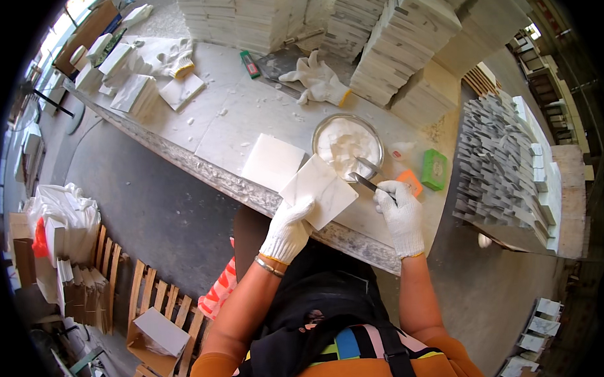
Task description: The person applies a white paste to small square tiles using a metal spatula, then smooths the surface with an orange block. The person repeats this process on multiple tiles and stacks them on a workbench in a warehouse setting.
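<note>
My left hand (287, 232), in a white knit glove, grips a square white marble tile (321, 191) with grey veining by its lower left edge. The tile is held above the table's front edge. My right hand (401, 218), gloved alike, is closed around a slim dark metal tool (364, 181), whose two blade-like ends point at a round metal bowl (379, 136). White paste (344, 144) with a lumpy surface fills much of the bowl. Another white tile (272, 161) lies flat on the table, partly behind the held one.
A green block (434, 169) and an orange piece (409, 182) lie right of the bowl. Beyond it rest a spare glove (317, 78) and tall tile stacks (403, 35). More tiles (136, 94) sit at the far left. Grey tile pieces (494, 162) crowd a stand at the right.
</note>
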Demonstrator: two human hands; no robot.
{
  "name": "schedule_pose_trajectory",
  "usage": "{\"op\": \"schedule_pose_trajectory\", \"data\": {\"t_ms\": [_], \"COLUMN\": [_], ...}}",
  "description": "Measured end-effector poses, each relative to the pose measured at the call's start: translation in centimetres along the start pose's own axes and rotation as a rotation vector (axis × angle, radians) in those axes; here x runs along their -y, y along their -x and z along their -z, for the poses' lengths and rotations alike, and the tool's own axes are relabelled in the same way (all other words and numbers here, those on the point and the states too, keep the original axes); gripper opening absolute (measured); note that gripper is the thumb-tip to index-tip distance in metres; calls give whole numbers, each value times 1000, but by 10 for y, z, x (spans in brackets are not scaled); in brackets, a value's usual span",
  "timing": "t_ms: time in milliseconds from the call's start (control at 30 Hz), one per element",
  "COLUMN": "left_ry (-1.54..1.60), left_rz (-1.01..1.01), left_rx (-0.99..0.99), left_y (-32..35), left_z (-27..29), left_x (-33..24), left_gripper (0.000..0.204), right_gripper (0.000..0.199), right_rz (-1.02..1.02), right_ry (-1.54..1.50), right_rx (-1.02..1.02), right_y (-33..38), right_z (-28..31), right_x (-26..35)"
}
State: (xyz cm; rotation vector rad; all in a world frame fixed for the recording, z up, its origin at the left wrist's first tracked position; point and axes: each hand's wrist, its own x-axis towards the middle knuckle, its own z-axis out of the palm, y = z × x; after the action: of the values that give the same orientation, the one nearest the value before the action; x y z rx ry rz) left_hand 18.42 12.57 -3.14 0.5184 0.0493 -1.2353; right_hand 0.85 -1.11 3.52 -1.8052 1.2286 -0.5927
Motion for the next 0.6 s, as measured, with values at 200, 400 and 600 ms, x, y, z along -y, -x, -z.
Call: {"op": "schedule_pose_trajectory", "data": {"t_ms": [200,400,600], "left_ry": [-10,21,3], "left_rz": [21,14,14], "left_rx": [-21,49,40], "left_y": [-11,-15,-15], "left_z": [7,6,6], "left_x": [-1,0,0], "left_gripper": [72,73,72], "right_gripper": [10,20,25], "right_rz": [183,125,-21], "right_ry": [231,66,-33], "right_rx": [-88,-61,-6], "right_y": [1,-6,-13], "right_z": [0,-8,-19], "right_x": [11,1,10]}}
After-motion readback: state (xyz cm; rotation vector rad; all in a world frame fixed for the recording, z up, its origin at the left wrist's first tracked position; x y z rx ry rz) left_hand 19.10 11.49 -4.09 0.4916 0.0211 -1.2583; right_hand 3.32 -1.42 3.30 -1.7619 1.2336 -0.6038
